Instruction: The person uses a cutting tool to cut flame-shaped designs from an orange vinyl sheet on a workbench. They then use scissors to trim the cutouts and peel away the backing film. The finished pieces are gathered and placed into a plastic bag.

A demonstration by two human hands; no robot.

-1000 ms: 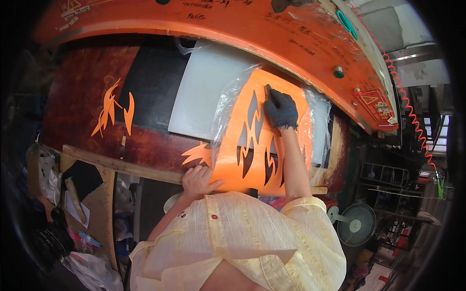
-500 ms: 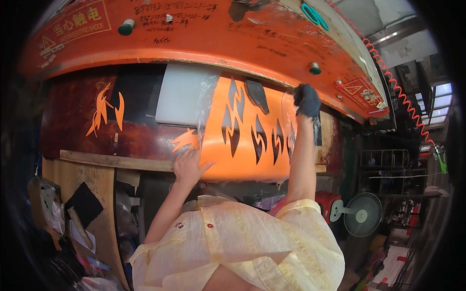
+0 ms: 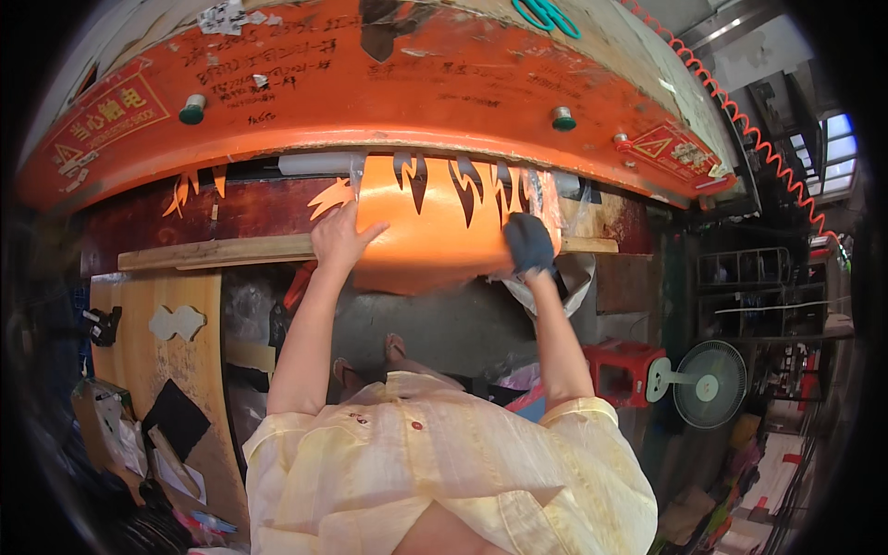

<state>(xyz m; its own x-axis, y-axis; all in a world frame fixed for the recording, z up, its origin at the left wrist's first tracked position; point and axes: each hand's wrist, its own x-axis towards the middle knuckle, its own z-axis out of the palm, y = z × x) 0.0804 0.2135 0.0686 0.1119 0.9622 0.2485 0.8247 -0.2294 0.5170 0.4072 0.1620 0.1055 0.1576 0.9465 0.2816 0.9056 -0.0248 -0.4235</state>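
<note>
A bright orange sheet (image 3: 421, 250) with flame-shaped cut-outs hangs over the table's near edge; dark material shows through the holes. My bare left hand (image 3: 339, 239) lies at its left edge, thumb spread out onto the sheet. The other fingers reach up to a spiky orange cut piece (image 3: 333, 197) and touch it. Over the sheet's right part is my right hand (image 3: 530, 244) in a dark glove, its fingers curled in. Whether it pinches the sheet or something small is hidden. Clear plastic film (image 3: 575, 208) shows along the sheet's right side.
An orange machine beam (image 3: 370, 106) with green buttons spans the far side, low over the table. Narrow orange pieces (image 3: 182, 192) lie at the left. A wooden strip (image 3: 217, 252) runs along the front edge. A fan (image 3: 709, 385) and red stool (image 3: 625, 356) stand right.
My right hand has come from the beam at the far right back toward me, onto the sheet's near part. My left hand stays at the left edge. The view has shifted, showing more floor.
</note>
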